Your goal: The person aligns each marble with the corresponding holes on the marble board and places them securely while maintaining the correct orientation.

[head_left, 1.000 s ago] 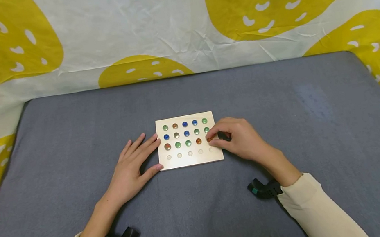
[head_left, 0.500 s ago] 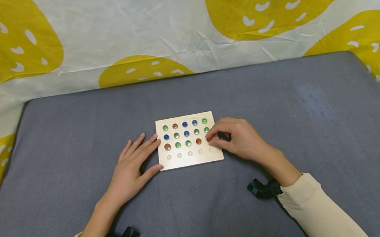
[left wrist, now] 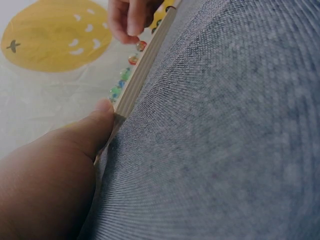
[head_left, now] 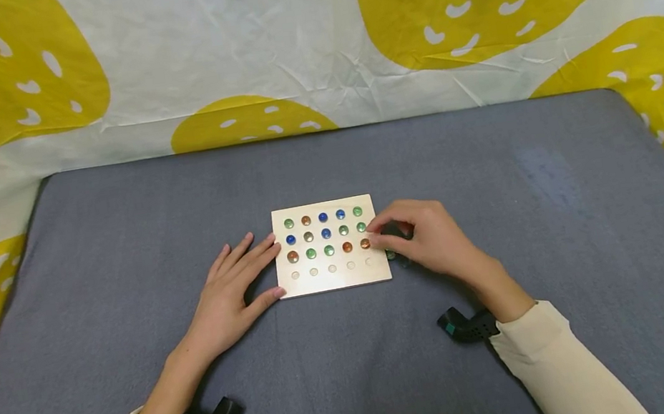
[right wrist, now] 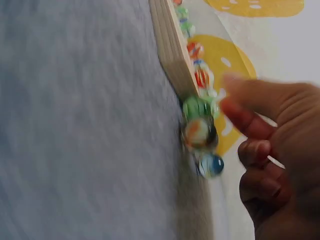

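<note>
A pale wooden board (head_left: 334,282) lies on the grey cloth, with rows of glass marbles in its hollows, green, blue, brown and orange. The front row of hollows holds no marbles. My left hand (head_left: 226,303) lies beside the board, fingers spread and straight, fingertips and thumb touching its left edge. At the right edge my right hand (head_left: 430,233) hovers with bent fingers, thumb and index fingertips slightly apart. Nothing shows between them in the right wrist view. Close by the fingertips, an orange marble (head_left: 365,244) sits at the right end of the third row.
Beside the board's right edge, partly under the right hand, lie loose marbles: a green one (right wrist: 196,107), an orange-and-white one (right wrist: 198,134) and a blue one (right wrist: 211,165). The grey table (head_left: 174,196) ends at a white curtain (head_left: 226,35) with yellow shapes.
My right hand has let go of the orange marble at the end of the third row and drawn back slightly to the right. The left hand has not moved.
</note>
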Demonstrator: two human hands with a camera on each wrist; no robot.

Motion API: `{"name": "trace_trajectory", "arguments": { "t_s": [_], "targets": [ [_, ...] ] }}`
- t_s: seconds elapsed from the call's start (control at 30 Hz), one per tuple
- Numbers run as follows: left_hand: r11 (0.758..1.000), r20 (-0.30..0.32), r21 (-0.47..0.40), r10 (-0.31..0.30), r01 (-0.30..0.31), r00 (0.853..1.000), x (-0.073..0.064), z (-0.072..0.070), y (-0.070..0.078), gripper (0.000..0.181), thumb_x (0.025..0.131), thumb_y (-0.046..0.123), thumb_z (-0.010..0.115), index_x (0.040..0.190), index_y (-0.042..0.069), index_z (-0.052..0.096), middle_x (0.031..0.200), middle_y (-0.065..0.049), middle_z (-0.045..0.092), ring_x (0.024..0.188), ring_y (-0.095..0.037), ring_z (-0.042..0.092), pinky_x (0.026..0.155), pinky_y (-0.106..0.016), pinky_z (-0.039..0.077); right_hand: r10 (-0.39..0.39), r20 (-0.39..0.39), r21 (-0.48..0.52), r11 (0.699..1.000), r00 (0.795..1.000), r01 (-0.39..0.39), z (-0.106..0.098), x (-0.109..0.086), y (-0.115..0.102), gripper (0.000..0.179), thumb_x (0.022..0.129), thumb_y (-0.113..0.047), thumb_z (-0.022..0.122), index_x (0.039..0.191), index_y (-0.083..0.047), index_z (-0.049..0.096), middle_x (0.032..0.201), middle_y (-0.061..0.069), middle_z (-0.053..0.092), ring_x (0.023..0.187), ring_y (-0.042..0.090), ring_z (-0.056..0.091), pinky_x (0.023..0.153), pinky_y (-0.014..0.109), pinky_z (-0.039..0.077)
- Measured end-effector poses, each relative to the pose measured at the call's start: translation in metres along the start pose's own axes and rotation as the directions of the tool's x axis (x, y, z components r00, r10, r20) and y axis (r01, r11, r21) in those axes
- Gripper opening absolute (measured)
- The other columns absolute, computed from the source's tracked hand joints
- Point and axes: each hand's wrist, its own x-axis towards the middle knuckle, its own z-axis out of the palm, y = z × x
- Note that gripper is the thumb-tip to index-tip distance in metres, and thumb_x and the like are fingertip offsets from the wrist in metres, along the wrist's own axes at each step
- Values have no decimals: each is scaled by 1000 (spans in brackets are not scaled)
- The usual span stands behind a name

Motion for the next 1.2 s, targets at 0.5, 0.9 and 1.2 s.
{"name": "trace_trajectory", "arguments": {
  "t_s": [0.5,0.9,1.2],
  "targets": [
    [1000,5,1,-2,2,1000,0,-1,-1,65,86,34,71,144,15,47,148,-2,41,141,-30,26,112,-54,12,85,43,58,994,995,-88,-19,-3,9,12,83,-20,77,95,-20,75,68,-6,50,58,13,42,53,26,33],
    [1000,4,-2,-4,4,1000,-2,0,-2,65,87,36,70,144,15,47,149,-2,41,140,-30,26,112,-54,12,65,94,161,984,993,-79,-32,-19,10,14,80,-8,78,93,-13,75,71,-2,54,57,13,41,51,26,34],
    [1000,1,-13,4,-4,1000,-1,0,-2,64,87,35,70,144,15,47,149,-2,41,141,-29,25,112,-54,12,28,188,291,953,982,-83,-42,-24,-13,10,76,3,78,83,-4,74,77,1,67,51,14,41,46,26,35]
  ]
}}
